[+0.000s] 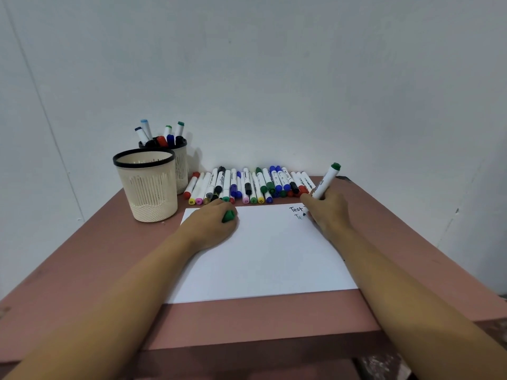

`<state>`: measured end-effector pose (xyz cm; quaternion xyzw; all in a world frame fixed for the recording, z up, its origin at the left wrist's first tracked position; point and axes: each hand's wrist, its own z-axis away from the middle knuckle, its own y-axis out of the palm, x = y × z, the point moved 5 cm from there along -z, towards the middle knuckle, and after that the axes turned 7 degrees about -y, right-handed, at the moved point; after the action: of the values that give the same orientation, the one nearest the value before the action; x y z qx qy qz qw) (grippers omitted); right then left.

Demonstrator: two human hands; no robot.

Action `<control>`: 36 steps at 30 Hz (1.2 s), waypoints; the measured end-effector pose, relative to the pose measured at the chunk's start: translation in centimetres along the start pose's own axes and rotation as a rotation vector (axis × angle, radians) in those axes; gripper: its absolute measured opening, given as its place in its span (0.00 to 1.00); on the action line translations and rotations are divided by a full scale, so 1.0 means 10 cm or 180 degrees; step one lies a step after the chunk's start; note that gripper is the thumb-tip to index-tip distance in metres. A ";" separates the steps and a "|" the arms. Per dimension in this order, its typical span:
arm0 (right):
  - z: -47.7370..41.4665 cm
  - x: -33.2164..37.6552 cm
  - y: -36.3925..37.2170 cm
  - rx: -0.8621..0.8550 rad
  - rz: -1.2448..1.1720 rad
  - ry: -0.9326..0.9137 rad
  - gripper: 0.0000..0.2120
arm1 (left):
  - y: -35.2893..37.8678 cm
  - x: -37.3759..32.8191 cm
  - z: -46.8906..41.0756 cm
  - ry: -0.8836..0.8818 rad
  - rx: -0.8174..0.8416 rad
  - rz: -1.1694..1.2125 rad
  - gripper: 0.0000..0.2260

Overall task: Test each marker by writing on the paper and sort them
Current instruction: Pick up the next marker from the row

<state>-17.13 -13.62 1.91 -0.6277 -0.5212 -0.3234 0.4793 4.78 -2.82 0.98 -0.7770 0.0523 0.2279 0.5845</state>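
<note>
Writing in progress: right hand (327, 212) grips a green marker (326, 182) with its tip down on the paper (263, 256) at the far right corner, partway through a second, green "Te" just under a finished black "Test". Left hand (211, 222) rests on the paper's far left corner, closed around a green cap (229, 216) (presumably this marker's own). Paper lies flat on the table (247, 322), mostly blank, only those two marks showing. Sorting has barely started by the look of it: rear cup (179, 163) already holds several markers, caps up, front cup (146, 185) looks empty from this angle, though its bottom is hidden. Big row of markers (247, 185) lies along the far edge of the paper against the wall, side by side, mixed red, black, blue, green, plus some thinner ones with coloured ends; cannot tell which of these are tested. Judged progress: early, second marker under test on this sheet, most of the row left. Remaining for this one: finish the word, recap, drop in a cup.
</note>
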 end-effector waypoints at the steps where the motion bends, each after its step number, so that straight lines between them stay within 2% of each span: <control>1: 0.00 0.00 0.00 -0.0001 0.0031 -0.0021 0.09 | 0.00 0.00 0.00 0.0006 0.0003 0.0002 0.10; 14: -0.03 -0.01 0.03 0.0115 0.0029 -0.0071 0.10 | 0.00 0.00 0.00 0.0008 -0.0001 -0.0002 0.10; 20: -0.04 -0.04 -0.03 -0.0192 -0.0131 0.0041 0.09 | 0.00 -0.01 0.00 0.0014 -0.0003 -0.0018 0.10; 24: -0.04 -0.04 -0.01 -0.0112 -0.0125 0.0080 0.07 | -0.01 -0.01 0.00 0.0009 -0.0004 -0.0031 0.10; 30: -0.04 -0.03 0.01 0.0014 0.0058 -0.0014 0.12 | -0.01 -0.02 0.00 -0.0003 0.0022 -0.0009 0.10; 36: -0.04 -0.03 -0.02 -0.0029 -0.0200 0.0102 0.09 | -0.01 -0.02 0.00 0.0011 0.0028 -0.0004 0.10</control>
<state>-17.35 -14.10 1.80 -0.6079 -0.5314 -0.3507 0.4744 4.65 -2.80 1.18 -0.7748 0.0538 0.2259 0.5880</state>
